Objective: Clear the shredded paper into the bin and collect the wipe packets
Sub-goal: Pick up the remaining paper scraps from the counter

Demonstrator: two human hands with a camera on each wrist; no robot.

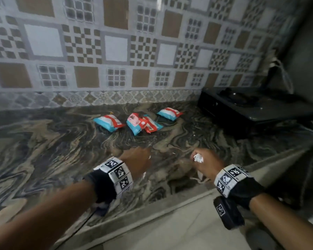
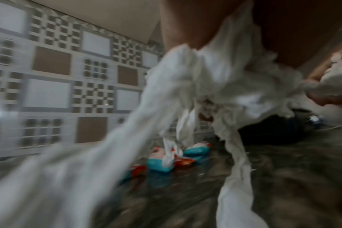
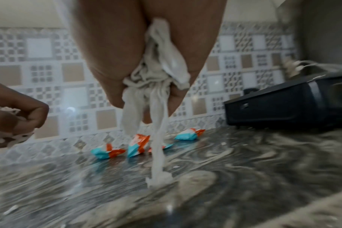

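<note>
Both hands hover over the front of a marbled counter [image 1: 43, 145], each gripping a bunch of white shredded paper. My left hand [image 1: 136, 159] is fisted; its paper [image 2: 215, 80] hangs in long blurred strips in the left wrist view. From my right hand [image 1: 204, 161] a tuft of paper [image 1: 198, 157] sticks out on top, and strips of it [image 3: 156, 86] dangle down to the counter. Several blue, white and orange wipe packets [image 1: 143, 121] lie near the tiled wall, beyond both hands. They also show as packets [image 3: 137, 145] in the right wrist view.
A black stove [image 1: 251, 107] sits at the back right corner, with a cable on the wall behind it. Small white paper scraps [image 3: 11, 101] dot the counter. The counter's front edge [image 1: 170, 204] runs diagonally below my wrists. No bin is in view.
</note>
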